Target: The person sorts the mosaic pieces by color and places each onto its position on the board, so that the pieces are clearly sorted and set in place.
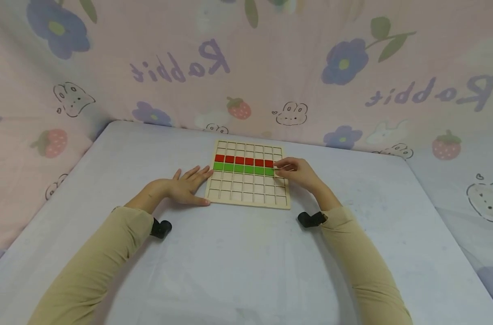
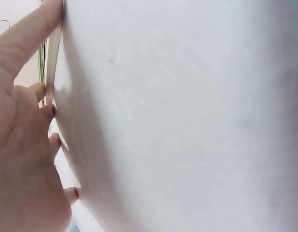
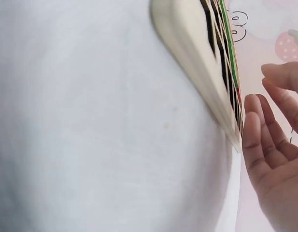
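A square wooden grid board (image 1: 248, 205) lies on the white-covered table. Across it runs a row of red tiles (image 1: 239, 160), with a row of green tiles (image 1: 238, 169) directly in front. My left hand (image 1: 186, 186) is spread at the board's left edge, its fingertips and thumb right at the rim. Over the right edge is my right hand (image 1: 298, 172), fingers bent, fingertips by the right end of the two rows. The right wrist view shows the right thumb and index finger (image 3: 284, 104) close together with no tile visible between them.
The white-covered table (image 1: 238, 262) extends around the board. Behind it hangs a pink curtain (image 1: 262, 76) printed with flowers, rabbits and strawberries. A black wrist camera (image 1: 162, 229) sits at my left cuff, another black camera (image 1: 311, 220) at my right.
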The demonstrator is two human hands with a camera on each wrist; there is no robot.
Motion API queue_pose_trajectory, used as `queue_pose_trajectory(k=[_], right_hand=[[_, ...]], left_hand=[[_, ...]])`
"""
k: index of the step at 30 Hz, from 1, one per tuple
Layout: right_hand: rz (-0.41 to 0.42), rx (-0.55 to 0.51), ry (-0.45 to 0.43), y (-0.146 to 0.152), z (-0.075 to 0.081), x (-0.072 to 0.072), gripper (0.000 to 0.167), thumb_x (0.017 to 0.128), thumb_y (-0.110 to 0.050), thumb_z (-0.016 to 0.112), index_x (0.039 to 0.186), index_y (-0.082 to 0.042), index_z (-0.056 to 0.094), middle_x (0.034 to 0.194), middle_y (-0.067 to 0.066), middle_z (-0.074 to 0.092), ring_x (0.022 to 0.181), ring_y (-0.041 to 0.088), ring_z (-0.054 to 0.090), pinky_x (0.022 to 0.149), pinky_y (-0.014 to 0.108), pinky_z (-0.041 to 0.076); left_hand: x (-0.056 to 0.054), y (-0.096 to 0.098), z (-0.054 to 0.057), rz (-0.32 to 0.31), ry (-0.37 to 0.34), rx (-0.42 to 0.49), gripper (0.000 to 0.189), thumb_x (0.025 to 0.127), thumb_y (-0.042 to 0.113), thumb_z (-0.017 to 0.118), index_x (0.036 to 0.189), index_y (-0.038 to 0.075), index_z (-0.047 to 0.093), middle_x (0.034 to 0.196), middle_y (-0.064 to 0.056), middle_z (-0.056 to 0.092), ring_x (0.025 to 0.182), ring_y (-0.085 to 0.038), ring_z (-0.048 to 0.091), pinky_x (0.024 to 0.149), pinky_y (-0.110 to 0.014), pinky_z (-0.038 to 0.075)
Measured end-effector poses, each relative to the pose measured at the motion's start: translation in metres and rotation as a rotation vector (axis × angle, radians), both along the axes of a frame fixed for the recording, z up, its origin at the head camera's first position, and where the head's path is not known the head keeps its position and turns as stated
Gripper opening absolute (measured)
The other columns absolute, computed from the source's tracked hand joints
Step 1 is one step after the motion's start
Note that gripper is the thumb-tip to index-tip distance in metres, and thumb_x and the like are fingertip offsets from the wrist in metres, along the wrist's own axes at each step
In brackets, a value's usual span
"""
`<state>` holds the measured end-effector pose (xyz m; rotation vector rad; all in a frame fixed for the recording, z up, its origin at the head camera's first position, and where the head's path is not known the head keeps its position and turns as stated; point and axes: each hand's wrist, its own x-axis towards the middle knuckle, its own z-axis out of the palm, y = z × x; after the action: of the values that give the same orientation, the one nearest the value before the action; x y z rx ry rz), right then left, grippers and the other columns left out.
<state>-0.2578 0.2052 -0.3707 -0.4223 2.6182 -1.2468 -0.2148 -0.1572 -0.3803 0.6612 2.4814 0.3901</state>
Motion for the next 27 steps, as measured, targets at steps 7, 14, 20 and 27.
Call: queue_pose_trajectory(k=[7,14,20,27], right_hand=[[-0.030,-0.065,-0.040,0.002,0.003,0.009,0.038,0.090,-0.018,0.067,0.124,-0.001,0.062,0.129,0.018,0.059,0.108,0.031,0.058,0.086,0.031,0.045],[-0.027,-0.064,-0.042,-0.003,0.027,0.025,0.038,0.092,-0.010,0.063,0.125,0.007,0.058,0.131,0.024,0.056,0.107,0.034,0.058,0.080,0.028,0.045],[-0.037,-0.055,-0.015,0.014,0.003,0.009,0.036,0.091,-0.017,0.066,0.122,-0.001,0.063,0.129,0.018,0.060,0.101,0.027,0.061,0.077,0.025,0.047],[-0.041,0.040,0.046,0.021,0.005,0.011,0.033,0.092,-0.023,0.065,0.119,-0.004,0.065,0.119,0.017,0.064,0.103,0.030,0.062,0.076,0.025,0.051]], left_hand=[[0.006,0.003,0.010,-0.003,0.019,0.010,0.099,0.088,0.061,0.055,0.155,0.015,-0.001,0.162,-0.009,-0.007,0.148,-0.034,-0.011,0.110,-0.067,-0.010],[0.012,0.006,0.021,0.008,0.046,0.020,0.095,0.089,0.053,0.059,0.155,0.011,0.006,0.162,-0.012,-0.001,0.148,-0.037,-0.005,0.112,-0.067,-0.005],[0.011,0.007,0.021,0.011,0.079,0.034,0.090,0.091,0.052,0.057,0.155,0.008,0.012,0.161,-0.015,0.005,0.148,-0.038,0.002,0.115,-0.062,0.001],[0.008,0.007,0.022,0.018,0.206,0.045,0.079,0.095,0.044,0.054,0.151,-0.001,0.022,0.156,-0.025,0.021,0.144,-0.040,0.021,0.115,-0.059,0.014]])
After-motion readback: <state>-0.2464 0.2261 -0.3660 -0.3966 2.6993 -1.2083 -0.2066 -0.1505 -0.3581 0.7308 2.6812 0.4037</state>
